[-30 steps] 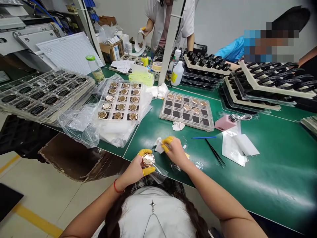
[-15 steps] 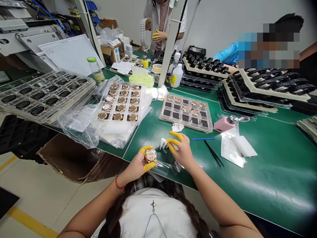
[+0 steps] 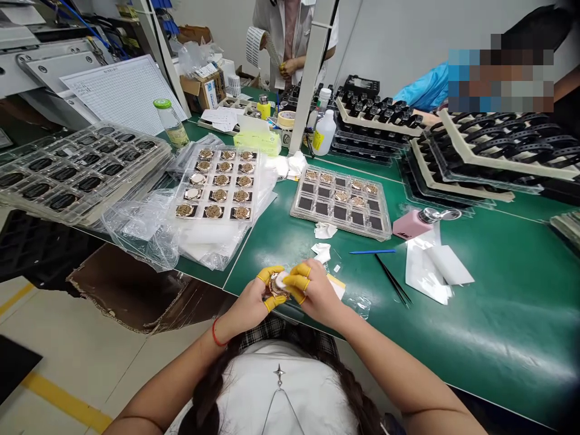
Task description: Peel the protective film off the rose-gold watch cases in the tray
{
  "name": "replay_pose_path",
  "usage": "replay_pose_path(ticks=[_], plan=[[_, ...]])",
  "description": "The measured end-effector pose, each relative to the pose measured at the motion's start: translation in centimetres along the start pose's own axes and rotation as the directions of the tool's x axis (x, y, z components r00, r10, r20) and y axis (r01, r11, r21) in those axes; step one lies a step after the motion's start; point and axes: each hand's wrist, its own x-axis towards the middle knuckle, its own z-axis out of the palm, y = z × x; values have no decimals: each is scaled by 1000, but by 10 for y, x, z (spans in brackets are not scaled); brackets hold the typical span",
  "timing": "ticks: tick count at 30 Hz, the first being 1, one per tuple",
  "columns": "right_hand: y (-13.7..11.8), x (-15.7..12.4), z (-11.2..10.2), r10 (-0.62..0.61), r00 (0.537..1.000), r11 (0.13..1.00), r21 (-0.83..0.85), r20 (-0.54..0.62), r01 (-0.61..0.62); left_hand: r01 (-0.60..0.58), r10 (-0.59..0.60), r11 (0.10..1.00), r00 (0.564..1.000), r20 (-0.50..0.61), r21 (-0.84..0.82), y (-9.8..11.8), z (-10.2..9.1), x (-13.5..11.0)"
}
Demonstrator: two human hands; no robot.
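Left hand point(image 3: 252, 303) grips one watch case point(image 3: 274, 287), right hand point(image 3: 318, 292) pinching one white piece point(image 3: 281, 278) over it.

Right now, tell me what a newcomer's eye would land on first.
First, the yellow finger cots at the near edge of the green bench: the left hand holds a gold-toned watch case, the right hand something white at it. Next, farther back and left, a clear tray of similar cases. Then the pink pump bottle, right of centre.
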Motion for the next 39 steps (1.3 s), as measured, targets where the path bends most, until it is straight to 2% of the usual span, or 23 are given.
replay_pose_path(ticks=[2, 4, 7, 10, 12, 13, 15, 16, 20, 22, 25, 27, 30, 32, 33, 34, 36, 37, 39], plan=[[-3, -2, 4, -49, 998, 999, -7, 39, 50, -16, 18, 994, 1000, -16, 109, -3, 0, 1], [-3, -2, 10, -43, 999, 999, -21, 34, 44, -25, 29, 988, 999, -25, 151, -5, 0, 2], [9, 0, 11, 85, 994, 996, 1, -69, -85, 5, -5, 1000, 1000, -22, 2, -5, 4, 5], [25, 0, 0, 259, 955, 966, 22, -144, -259, 40, -52, 986, 996, -68, -160, -3, 3, 7], [27, -3, -10, 300, 947, 954, 19, -117, -300, 22, -56, 973, 988, -143, -231, 0, -1, 8], [26, -4, -14, 284, 956, 959, 24, -68, -283, 5, -50, 964, 985, -163, -265, 3, -4, 9], [18, -5, -21, 198, 979, 979, 42, 48, -200, -47, -9, 943, 986, -166, -330, 9, -10, 8], [12, -5, -23, 159, 985, 986, 40, 68, -162, -79, 22, 931, 987, -160, -358, 12, -12, 8], [-21, -4, -41, 1, 997, 999, -54, -81, -5, -151, 91, 872, 985, -148, -466, 24, -18, 5], [-40, -5, -53, -171, 983, 984, -56, -63, 168, -125, 56, 863, 987, -153, -490, 25, -19, 4], [-67, -9, -69, -422, 904, 907, 49, 73, 419, -73, -30, 898, 973, -227, -434, 21, -23, 10], [-79, -13, -74, -504, 845, 863, 141, 179, 485, -74, -48, 927, 949, -313, -367, 15, -27, 16], [-81, -17, -72, -535, 774, 842, 294, 338, 453, -152, 30, 952, 909, -416, -264, 5, -31, 24], [-72, -16, -67, -534, 764, 822, 433, 362, 369, -202, 100, 961, 892, -441, -191, 0, -32, 24], [-66, -15, -64, -508, 788, 815, 490, 346, 310, -215, 132, 966, 890, -436, -146, -1, -32, 23], [-58, -14, -61, -442, 839, 825, 512, 317, 241, -224, 166, 970, 892, -421, -94, -3, -31, 20], [-43, -11, -56, -194, 959, 907, 411, 209, 94, -248, 236, 969, 903, -359, 12, -6, -28, 13], [-36, -10, -53, -48, 991, 954, 301, 129, 7, -266, 270, 962, 909, -319, 56, -7, -26, 9], [-26, -9, -47, 154, 988, 985, 79, -7, -153, -319, 339, 941, 907, -251, 115, -9, -23, 2]])
